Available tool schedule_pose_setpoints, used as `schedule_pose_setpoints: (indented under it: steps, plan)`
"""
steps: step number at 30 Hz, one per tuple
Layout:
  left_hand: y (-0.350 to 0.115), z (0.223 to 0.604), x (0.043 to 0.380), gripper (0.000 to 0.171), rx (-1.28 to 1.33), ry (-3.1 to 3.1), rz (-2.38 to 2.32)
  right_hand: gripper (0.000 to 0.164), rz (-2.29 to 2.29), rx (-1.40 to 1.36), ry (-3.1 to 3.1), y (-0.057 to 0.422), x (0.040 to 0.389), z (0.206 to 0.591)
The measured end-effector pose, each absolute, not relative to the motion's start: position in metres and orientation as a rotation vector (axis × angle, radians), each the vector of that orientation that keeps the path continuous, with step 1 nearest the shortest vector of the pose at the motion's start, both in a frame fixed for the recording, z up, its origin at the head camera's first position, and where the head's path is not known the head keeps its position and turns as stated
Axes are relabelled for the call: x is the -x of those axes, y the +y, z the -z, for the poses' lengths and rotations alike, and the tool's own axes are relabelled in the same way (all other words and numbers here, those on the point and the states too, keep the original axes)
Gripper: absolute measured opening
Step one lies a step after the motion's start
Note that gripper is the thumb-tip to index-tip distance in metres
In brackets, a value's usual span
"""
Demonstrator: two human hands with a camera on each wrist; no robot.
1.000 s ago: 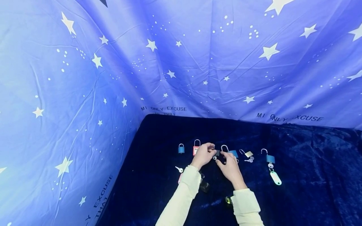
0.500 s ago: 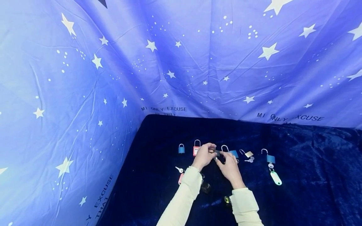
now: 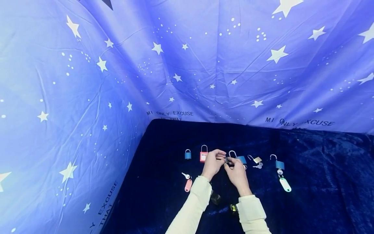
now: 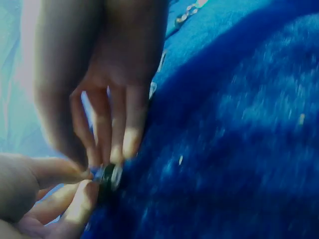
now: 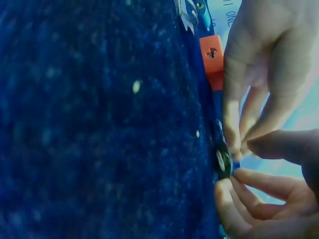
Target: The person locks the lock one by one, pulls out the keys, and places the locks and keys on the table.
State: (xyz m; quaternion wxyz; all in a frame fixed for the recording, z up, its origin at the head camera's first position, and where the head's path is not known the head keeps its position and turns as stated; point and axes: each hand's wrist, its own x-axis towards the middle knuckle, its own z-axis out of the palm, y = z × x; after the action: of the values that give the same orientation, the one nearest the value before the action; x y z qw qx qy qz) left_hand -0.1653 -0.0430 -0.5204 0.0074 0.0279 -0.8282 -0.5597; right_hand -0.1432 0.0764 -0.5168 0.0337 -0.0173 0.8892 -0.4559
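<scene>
Close together over the dark blue cloth, my left hand (image 3: 214,164) and right hand (image 3: 237,174) meet at a small dark padlock (image 3: 226,160). In the left wrist view, its dark body (image 4: 105,181) with a shiny round part shows between the fingertips of both hands. My right thumb and fingers pinch it from one side, my left thumb and fingertips from the other. Much of the padlock is covered by fingers. Left of my left hand stands a red padlock (image 3: 203,156), also seen in the right wrist view as a red block (image 5: 213,62).
A blue padlock (image 3: 188,154) lies far left. Right of my hands are another blue padlock (image 3: 241,159), a brass padlock (image 3: 257,160) with keys, and a blue padlock (image 3: 279,164) with a green tag (image 3: 285,184). Nearer are a red tag (image 3: 188,185) and a dark padlock (image 3: 215,197).
My left hand and forearm have shifted slightly right, uncovering the red tag. The dark padlock has turned between my fingers and shows less in the head view.
</scene>
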Motion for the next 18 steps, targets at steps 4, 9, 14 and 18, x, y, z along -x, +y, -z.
schedule_pose_setpoints:
  steps: [4,9,14,18]
  plan:
    - [-0.041,0.523,0.165,0.024,-0.041,-2.568,1.716,0.038,1.417,0.059,2.744,0.073,0.143,0.519]
    - [-0.043,0.52,0.163,0.021,-0.094,-2.607,1.622,0.036,1.389,0.053,2.787,0.07,0.144,0.523]
    - [-0.047,0.515,0.161,0.02,-0.096,-2.66,1.588,0.038,1.309,0.01,2.839,0.067,0.148,0.525]
    - [-0.049,0.513,0.16,0.02,-0.108,-2.685,1.568,0.04,1.246,-0.008,2.856,0.065,0.15,0.524]
